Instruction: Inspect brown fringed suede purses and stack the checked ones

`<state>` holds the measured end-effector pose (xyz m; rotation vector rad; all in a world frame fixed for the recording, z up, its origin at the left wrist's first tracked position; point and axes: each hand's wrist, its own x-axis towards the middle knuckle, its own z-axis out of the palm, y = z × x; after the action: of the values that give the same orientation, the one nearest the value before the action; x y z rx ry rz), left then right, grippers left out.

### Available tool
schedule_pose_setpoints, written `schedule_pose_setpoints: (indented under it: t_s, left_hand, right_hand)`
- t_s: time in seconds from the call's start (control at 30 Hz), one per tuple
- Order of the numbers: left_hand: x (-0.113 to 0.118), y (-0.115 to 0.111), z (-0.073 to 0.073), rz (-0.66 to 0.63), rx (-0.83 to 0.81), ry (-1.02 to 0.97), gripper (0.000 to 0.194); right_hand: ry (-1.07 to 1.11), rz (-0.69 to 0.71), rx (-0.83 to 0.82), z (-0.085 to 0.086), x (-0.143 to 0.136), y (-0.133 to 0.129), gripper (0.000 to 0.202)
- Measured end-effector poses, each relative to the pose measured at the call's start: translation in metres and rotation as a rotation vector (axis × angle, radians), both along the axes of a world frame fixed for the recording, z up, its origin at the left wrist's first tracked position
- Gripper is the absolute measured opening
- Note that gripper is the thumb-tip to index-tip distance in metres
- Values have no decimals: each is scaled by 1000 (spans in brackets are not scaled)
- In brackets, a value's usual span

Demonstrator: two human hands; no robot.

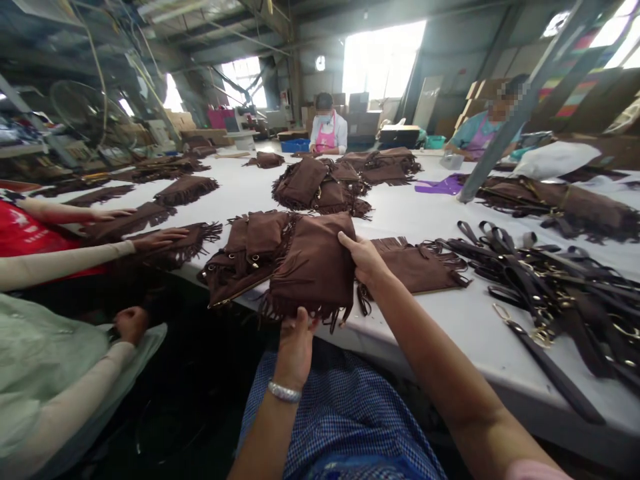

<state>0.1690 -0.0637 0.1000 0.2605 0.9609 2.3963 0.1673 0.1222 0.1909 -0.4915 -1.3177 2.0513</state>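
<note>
A brown fringed bag [317, 260] is held up at the table's near edge between my two hands. My left hand [295, 340], with a silver bracelet at the wrist, grips its fringed lower edge, thumb in front. My right hand [367, 263] clasps the bag's right side, thumb on the front face and fingers hidden behind. Just left of it lie brown fringed bags [263, 233] with metal eyelets showing. On the right, another flat fringed bag [417, 263] with a zip edge rests on the table.
Dark straps with metal clips [545, 287] are heaped at the right. Fringed bags [305, 183] form a pile farther back. A grey post [520, 107] rises from the white table [400, 207]. Co-workers' hands [160, 239] rest on bags at left; two people sit across the table.
</note>
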Motion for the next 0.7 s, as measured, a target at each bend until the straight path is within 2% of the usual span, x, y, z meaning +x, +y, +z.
schedule_pose_setpoints:
  t_s: [0.1,0.2,0.3,0.37,0.4,0.5,0.53,0.6,0.7]
  left_hand:
    - [7,14,18,83,-31,-121,29]
    - [22,0,23,-45,37,-249,37]
    - [38,-36,6,-306,96,-225,37]
    - [43,-58,-12,-456,-3,-131,39]
    - [43,-66,-21,-468,-92,-91,37]
    - [34,-63,-33,-237,-331,-12,21]
    - [28,-54,-31,-148,-347,25,27]
    - [17,-33,-21,-65,-284,126,45]
    - [4,-2,0,-33,-178,196,51]
  right_hand:
    - [34,-57,0,-7,-1,-4,9]
    - [31,-110,2,-16,-3,5,11]
    - [44,-181,-3,-21,-5,22,11]
    - [72,-282,-5,-22,-5,33,12]
    - [87,-327,0,-22,-5,37,13]
    - [125,-355,22,-21,-5,35,16]
    - [137,-330,23,-20,-5,30,16]
    - [142,-270,0,-20,-6,18,15]
    - [114,-198,-60,-19,-6,2,10]
